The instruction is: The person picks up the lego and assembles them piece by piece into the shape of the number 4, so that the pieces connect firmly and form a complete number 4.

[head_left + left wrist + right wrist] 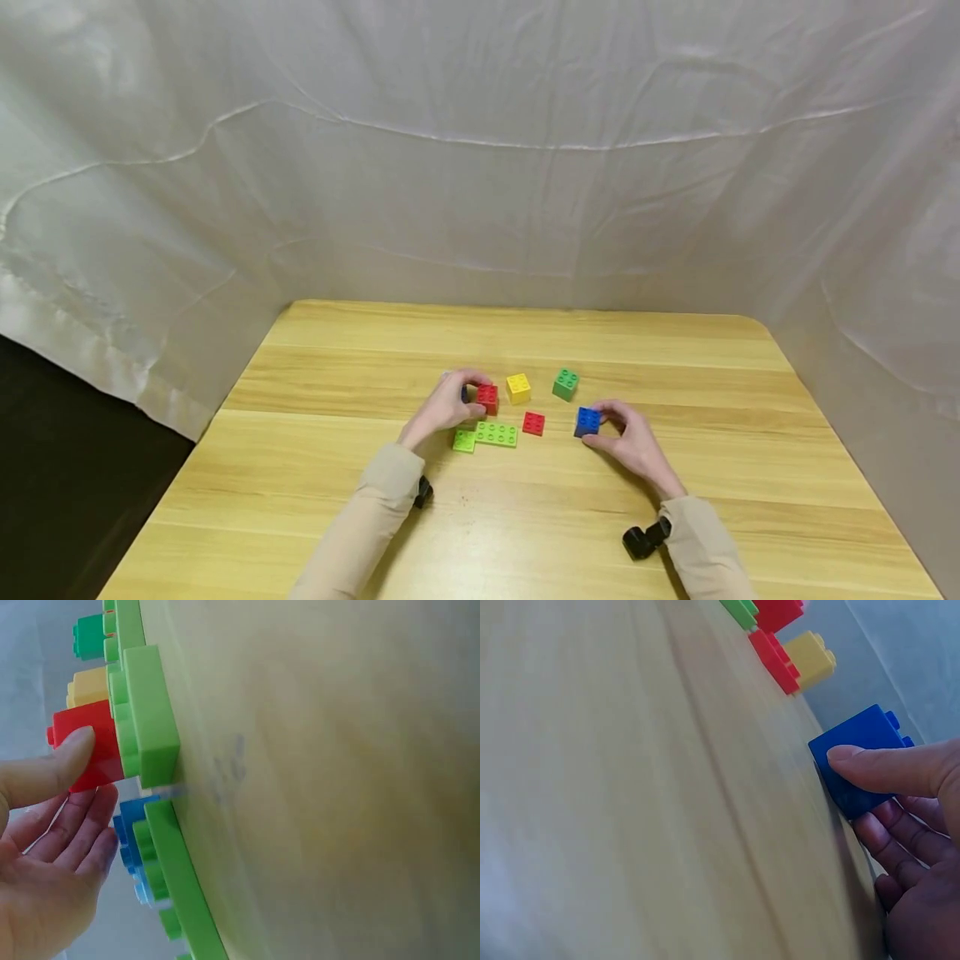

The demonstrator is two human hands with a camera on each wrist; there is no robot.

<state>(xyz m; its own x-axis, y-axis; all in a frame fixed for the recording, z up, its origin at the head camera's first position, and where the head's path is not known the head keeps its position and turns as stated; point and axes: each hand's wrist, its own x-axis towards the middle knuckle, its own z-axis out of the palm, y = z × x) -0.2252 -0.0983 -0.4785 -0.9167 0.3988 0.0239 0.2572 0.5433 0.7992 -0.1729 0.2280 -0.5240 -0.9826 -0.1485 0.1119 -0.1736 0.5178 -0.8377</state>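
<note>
My left hand [444,407] pinches a red toy building brick [487,400] between thumb and fingers. In the left wrist view the thumb lies on the near face of this red brick [88,761], just behind a light green brick [154,712]. A dark blue brick [464,393] is partly hidden behind the left hand. Over to the right, my right hand [633,442] grips a blue brick [588,422]. The right wrist view has the thumb against one side of the blue brick [859,761], its lower edge close to the tabletop.
Between the hands lie a flat red brick [533,423] and a yellow brick [518,388]. A green brick [566,384] stands farther back. Nearer are a long light green brick [497,433] and a small light green one [464,441]. Behind the wooden table [525,533] hangs a pale curtain [480,208].
</note>
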